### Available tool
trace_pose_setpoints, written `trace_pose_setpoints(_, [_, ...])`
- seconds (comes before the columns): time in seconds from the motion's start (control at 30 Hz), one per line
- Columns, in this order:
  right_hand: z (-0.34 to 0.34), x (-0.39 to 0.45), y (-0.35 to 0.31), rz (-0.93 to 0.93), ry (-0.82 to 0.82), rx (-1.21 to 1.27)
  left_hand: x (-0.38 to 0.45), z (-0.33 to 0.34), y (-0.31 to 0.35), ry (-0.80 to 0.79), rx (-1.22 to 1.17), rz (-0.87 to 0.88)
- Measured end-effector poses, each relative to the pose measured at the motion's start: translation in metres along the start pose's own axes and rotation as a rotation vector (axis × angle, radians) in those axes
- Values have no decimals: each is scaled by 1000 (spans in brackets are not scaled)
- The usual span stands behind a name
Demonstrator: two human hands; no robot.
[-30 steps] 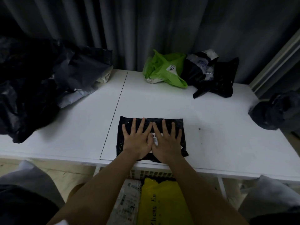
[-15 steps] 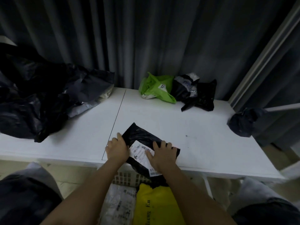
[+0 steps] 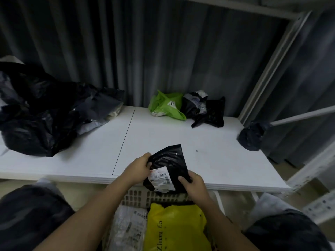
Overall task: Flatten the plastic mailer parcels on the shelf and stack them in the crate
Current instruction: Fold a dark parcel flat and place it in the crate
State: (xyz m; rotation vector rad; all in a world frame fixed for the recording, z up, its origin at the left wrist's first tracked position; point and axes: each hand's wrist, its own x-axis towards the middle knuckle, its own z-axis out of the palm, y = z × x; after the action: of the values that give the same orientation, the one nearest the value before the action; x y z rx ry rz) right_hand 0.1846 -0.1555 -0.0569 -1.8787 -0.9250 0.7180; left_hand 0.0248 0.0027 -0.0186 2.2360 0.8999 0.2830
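Black parcel (image 3: 169, 164), pressed flat a moment ago, is now lifted off the shelf (image 3: 217, 156); left hand (image 3: 138, 168) and right hand (image 3: 194, 183) grip it above the crate (image 3: 137, 197); stacking probably follows.

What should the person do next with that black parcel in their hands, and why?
Probably lower the black parcel into the crate. Both the left hand and right hand grip it above the shelf edge, over the crate, where a yellow mailer already lies.
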Motion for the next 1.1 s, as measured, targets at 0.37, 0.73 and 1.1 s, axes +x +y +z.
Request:
trace_pose_setpoints(0.37, [-8, -44, 74, 404, -37, 234, -29, 72, -8, -67, -226, -171])
trace_pose_setpoints(0.73, [0, -50, 203, 580, -154, -253, -26, 187, -47, -341, 4, -390])
trace_pose_setpoints(1.1, [-6, -33, 184, 369, -127, -740, -3, 210, -29, -561, 56, -236])
